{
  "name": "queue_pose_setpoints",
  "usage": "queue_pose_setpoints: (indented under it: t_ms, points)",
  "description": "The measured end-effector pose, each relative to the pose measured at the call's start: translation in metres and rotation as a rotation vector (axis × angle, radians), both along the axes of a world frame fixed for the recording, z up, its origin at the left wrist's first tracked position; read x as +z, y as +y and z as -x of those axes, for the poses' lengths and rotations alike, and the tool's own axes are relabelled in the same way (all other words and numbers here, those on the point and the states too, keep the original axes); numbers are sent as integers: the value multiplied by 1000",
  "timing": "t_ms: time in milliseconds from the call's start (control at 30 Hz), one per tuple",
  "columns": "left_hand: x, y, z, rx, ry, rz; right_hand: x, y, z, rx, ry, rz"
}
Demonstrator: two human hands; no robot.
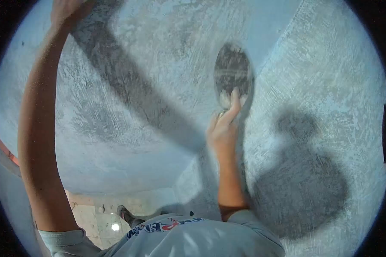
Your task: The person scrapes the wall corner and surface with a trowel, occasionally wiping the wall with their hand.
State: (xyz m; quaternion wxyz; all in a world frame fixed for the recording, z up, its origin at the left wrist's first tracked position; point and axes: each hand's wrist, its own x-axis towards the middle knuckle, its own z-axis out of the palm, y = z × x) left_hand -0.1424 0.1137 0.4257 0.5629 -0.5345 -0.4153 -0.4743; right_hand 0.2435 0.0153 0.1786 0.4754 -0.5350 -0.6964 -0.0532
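Note:
My right hand is closed on the lower end of a dark grey oval piece of sandpaper, smudged with pale dust and slightly blurred. The piece lies against the patchy blue-white wall, close to where two wall surfaces meet. My left arm reaches up along the left side. At the top edge, my left hand is at the wall, its fingers mostly cut off by the frame, so their pose cannot be made out.
Scratchy whitish patches cover both wall surfaces. Shadows of my arm and upper body fall across them. Below is a tiled floor with my shoe on it. A reddish edge shows at the far left.

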Motion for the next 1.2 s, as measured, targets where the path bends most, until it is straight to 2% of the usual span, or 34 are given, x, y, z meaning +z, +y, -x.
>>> queue_pose_setpoints:
  t_ms: [67, 133, 167, 233, 300, 367, 400, 467, 500, 600, 733, 767, 833, 867, 900, 1000, 1067, 1100, 1133, 1200]
  points:
    - [1, 2, 2, -4, 14, -33, 43, 0, -1, 4, 41, 36]
    - [1, 3, 3, -8, 17, -46, 56, -2, 1, -7, 116, 198]
    - [1, 2, 3, -12, 15, -39, 23, 10, -9, -30, -53, 30]
    - [0, 3, 4, -15, 16, -37, -34, -4, -8, -58, -96, 49]
    - [0, 3, 2, -44, 6, -43, -71, -10, -12, -58, -98, 52]
    - [0, 2, 4, -18, 4, -22, -75, -11, -10, -34, -65, 51]
    - [-1, 0, 3, -48, -8, 13, -70, -8, -16, -43, -41, 104]
    - [0, -5, -1, -112, -34, 83, -1, -6, -12, -66, 5, 208]
    - [5, -7, 6, -175, 19, 150, 14, -3, -13, -68, -13, 151]
    - [5, -8, 6, -183, 24, 164, 27, 3, -14, -58, -30, 86]
    - [4, -10, 3, -178, 26, 150, -50, -21, -14, -77, -63, 274]
    - [3, 9, 24, -87, 42, 58, -51, -32, -11, -96, -42, 487]
    - [4, 65, 80, 95, 78, -117, -60, -25, -16, -63, -105, 164]
    - [4, 60, 75, 161, 147, -134, -49, -26, -11, -62, -148, 3]
    - [4, 52, 71, 222, 219, -153, -25, -21, -17, -53, -117, 30]
    - [2, 28, 47, 541, 125, 0, 25, -7, -20, -60, -94, -4]
    - [0, 48, 55, 10, -15, -78, 37, -16, -16, -70, -44, 169]
    - [2, 50, 58, 40, 34, -122, 40, -30, -9, -74, 12, 379]
    - [2, 51, 55, -2, 46, -151, 22, -38, -9, -66, 39, 476]
    - [3, 52, 50, -82, 71, -215, -58, -40, -11, -5, 59, 395]
